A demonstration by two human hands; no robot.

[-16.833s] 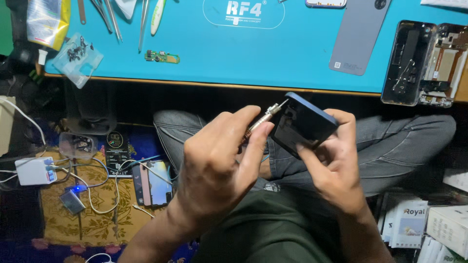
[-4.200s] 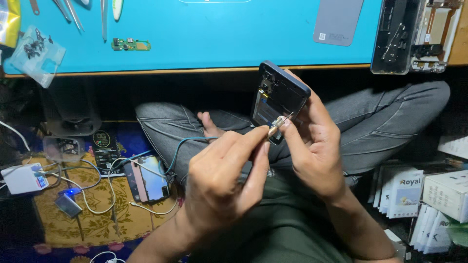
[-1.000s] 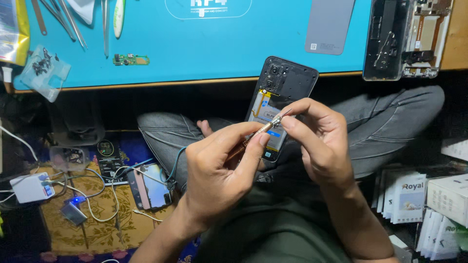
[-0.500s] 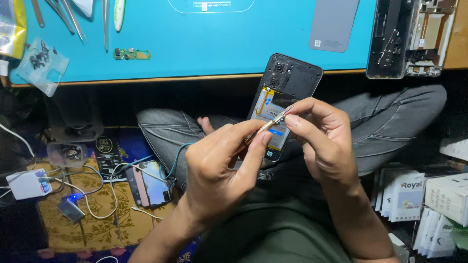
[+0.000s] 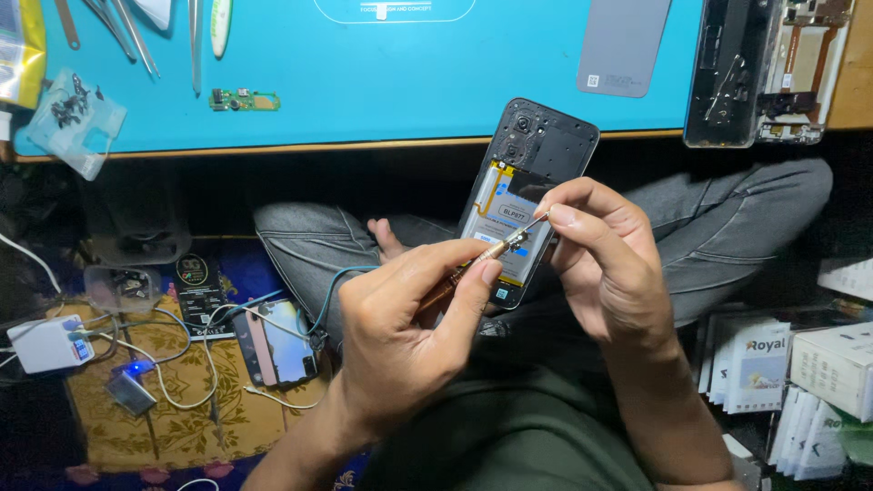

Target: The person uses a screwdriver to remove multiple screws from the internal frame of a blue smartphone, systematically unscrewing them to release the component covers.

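Observation:
An opened black phone (image 5: 536, 155) with its back cover off shows a battery with yellow edging and stands tilted over my lap. My right hand (image 5: 618, 273) grips the phone's right side, its thumb and forefinger pinched at the tip of a thin screwdriver (image 5: 496, 247). My left hand (image 5: 409, 327) holds the screwdriver's handle, with the tip against the phone's middle, over the battery.
A teal work mat (image 5: 409, 82) on the table edge carries tweezers (image 5: 195, 36), a small circuit board (image 5: 244, 98), a grey back cover (image 5: 626, 45), a stripped phone frame (image 5: 764, 73) and a bag of small parts (image 5: 73, 114). On the floor: a cabled phone (image 5: 282, 341), a white charger (image 5: 50, 344), white boxes (image 5: 818, 373).
The phone has turned from dark back toward me to open side up. The screwdriver tip stays at its middle, and my right fingers have closed on the tip.

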